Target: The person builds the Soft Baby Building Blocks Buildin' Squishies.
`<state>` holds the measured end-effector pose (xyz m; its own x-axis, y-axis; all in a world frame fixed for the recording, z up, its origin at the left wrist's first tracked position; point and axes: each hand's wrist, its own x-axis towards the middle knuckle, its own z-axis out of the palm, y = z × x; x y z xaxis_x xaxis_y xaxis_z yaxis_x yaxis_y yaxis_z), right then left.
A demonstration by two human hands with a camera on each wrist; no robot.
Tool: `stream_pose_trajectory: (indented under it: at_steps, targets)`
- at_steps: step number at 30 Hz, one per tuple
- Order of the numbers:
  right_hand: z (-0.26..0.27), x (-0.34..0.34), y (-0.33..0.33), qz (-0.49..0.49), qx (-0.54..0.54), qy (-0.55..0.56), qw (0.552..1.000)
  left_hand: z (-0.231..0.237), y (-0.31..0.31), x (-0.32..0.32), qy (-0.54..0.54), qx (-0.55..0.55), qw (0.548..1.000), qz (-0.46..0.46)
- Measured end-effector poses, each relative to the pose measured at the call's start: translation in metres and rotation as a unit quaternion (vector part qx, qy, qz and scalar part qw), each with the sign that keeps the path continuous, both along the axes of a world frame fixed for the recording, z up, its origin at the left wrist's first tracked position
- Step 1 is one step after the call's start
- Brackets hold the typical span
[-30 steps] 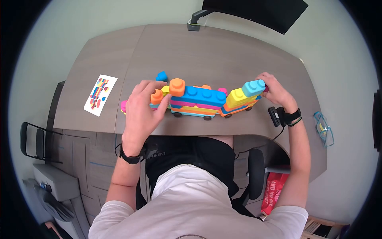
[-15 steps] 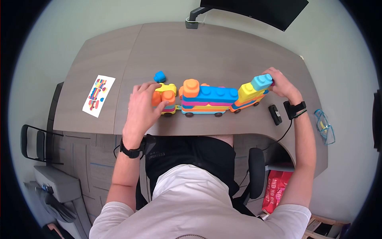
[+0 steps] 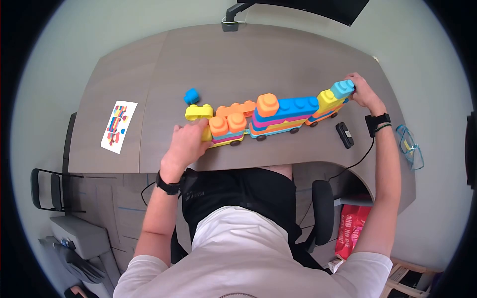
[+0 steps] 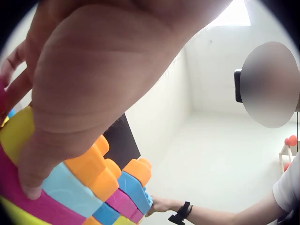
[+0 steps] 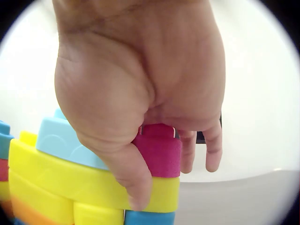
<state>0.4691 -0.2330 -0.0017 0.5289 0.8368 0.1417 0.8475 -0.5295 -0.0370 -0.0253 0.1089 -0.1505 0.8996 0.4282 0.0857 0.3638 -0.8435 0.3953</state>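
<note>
A train of colourful bricks in three wheeled wagons stands across the desk. My left hand (image 3: 185, 145) grips the left end of the left wagon, which has two orange bricks (image 3: 227, 125) on top. In the left wrist view its thumb presses a magenta brick (image 4: 63, 208); its fingers are partly hidden. The middle wagon carries a long blue brick (image 3: 298, 107) and an orange one (image 3: 268, 105). At the right wagon's far end my right hand (image 3: 366, 93) holds on, its thumb against a yellow layer (image 5: 89, 185) beside a magenta brick (image 5: 161, 152).
Behind the train lie a blue brick (image 3: 192, 96), a yellow piece (image 3: 199, 112) and a long orange piece (image 3: 236, 109). A printed picture sheet (image 3: 119, 127) is at the left. A black device (image 3: 344, 135) and blue-framed glasses (image 3: 410, 147) are at the right.
The train has shifted right, both hands along with it. My left hand has come down from over the left wagon onto its end, and the yellow and orange pieces behind show more fully.
</note>
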Motion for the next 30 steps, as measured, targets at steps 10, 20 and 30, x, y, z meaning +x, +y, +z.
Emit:
stream_pose_trajectory:
  at_steps: [10,20,30]
  targets:
    - [-0.019,0.016,-0.011,-0.086,0.02,-0.019,0.996,-0.047,-0.017,0.033,-0.044,0.048,0.995,-0.072]
    - [-0.028,0.045,-0.039,-0.21,-0.017,-0.087,0.974,-0.072,-0.042,0.086,-0.048,0.077,0.989,-0.116]
    - [-0.038,0.077,-0.058,-0.311,-0.015,-0.068,0.948,-0.091,-0.08,0.171,-0.126,0.109,0.967,-0.19]
